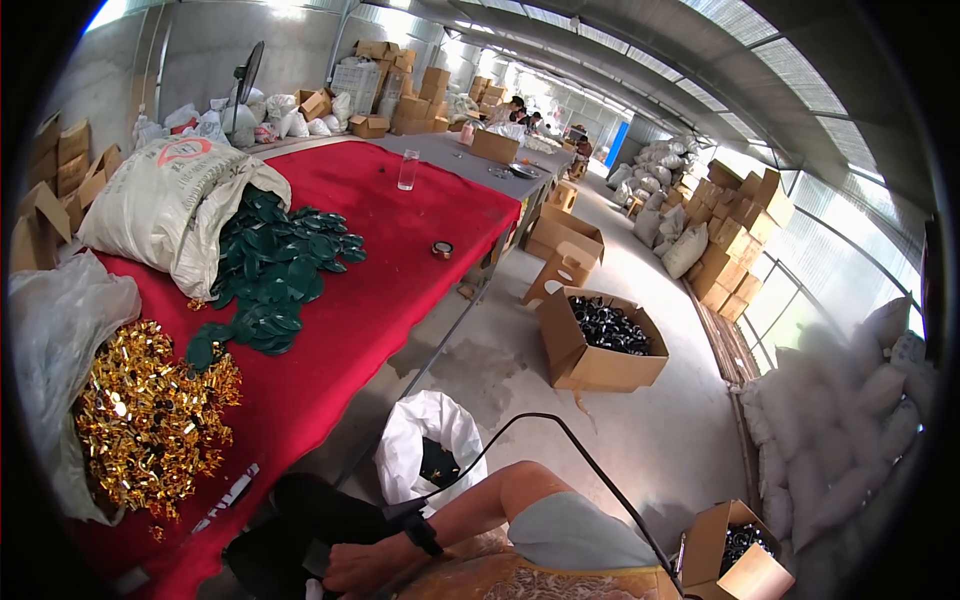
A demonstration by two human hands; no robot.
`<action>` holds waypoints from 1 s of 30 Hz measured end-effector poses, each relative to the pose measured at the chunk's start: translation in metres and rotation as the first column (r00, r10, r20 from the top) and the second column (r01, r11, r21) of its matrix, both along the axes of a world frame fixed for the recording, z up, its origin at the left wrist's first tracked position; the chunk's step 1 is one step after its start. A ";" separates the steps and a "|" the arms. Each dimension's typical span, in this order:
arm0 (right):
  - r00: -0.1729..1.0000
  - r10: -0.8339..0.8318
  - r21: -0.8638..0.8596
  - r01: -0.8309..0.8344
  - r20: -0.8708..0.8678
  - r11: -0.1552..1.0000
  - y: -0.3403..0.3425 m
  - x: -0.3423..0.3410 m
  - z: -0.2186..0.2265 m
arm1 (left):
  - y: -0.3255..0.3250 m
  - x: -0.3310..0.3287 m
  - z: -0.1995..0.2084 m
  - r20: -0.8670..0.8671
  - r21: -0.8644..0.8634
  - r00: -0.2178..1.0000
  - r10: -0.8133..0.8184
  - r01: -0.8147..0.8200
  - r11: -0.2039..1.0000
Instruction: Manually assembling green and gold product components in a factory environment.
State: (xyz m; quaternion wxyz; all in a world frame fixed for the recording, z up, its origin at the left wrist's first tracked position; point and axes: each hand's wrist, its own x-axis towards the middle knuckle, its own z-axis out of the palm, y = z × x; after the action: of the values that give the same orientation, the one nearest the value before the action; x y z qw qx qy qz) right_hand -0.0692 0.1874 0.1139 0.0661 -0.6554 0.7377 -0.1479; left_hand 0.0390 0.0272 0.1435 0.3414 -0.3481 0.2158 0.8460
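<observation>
My right hand (pixel 355 568) is low in the view, its back showing, beside a black object (pixel 315 515) that I cannot identify. A black strap (pixel 424 532) circles the wrist. The fingers are mostly hidden, so I cannot tell whether they grip anything. My left hand is out of sight. On the red cloth (pixel 385 300), dark green flat oval pieces (pixel 275 275) spill from a woven white sack (pixel 150 205). Nearer, small shiny gold pieces (pixel 155 410) lie heaped beside clear plastic (pixel 55 350). An open white bag (pixel 400 460) on the floor contains dark green pieces.
A black cable (pixel 570 430) arches from near my wrist toward the lower right. Cartons of black parts stand on the floor, one ahead (pixel 610 375) and one at lower right (pixel 710 560). A drinking glass (pixel 408 170) and a tape roll (pixel 442 249) are on the cloth.
</observation>
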 end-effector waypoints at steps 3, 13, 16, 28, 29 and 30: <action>0.990 -0.101 -0.002 0.102 0.099 0.995 -0.005 0.007 -0.014 | -0.010 0.004 0.000 -0.022 0.014 1.000 0.006 -0.006 1.000; 0.894 -0.447 -0.048 0.448 0.040 0.893 -0.008 0.030 -0.070 | 0.006 0.005 -0.098 -0.731 -0.453 0.681 -0.049 -0.430 0.781; 0.865 -0.497 -0.125 0.501 0.062 0.856 -0.010 0.027 -0.084 | 0.024 -0.004 -0.075 -0.639 -0.137 0.709 0.298 -0.486 0.863; 0.845 -0.410 -0.183 0.488 0.343 0.853 0.048 -0.005 -0.019 | 0.058 -0.005 -0.002 -0.664 -0.228 0.748 -0.007 -0.193 0.954; 0.887 -0.406 -0.234 0.452 0.222 0.861 0.057 -0.006 -0.002 | 0.066 -0.006 0.004 -0.481 -0.167 0.872 0.090 -0.192 0.967; 0.888 -0.404 -0.245 0.451 0.219 0.858 0.064 -0.005 0.007 | 0.073 -0.007 0.013 -0.270 -0.106 0.948 0.168 -0.203 0.973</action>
State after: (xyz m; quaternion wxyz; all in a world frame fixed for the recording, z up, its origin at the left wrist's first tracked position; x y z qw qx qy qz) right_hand -0.0740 0.2517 0.1211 -0.0062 -0.4630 0.8276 -0.3173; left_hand 0.0322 0.1002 0.1568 0.2051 -0.2752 0.2803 0.8964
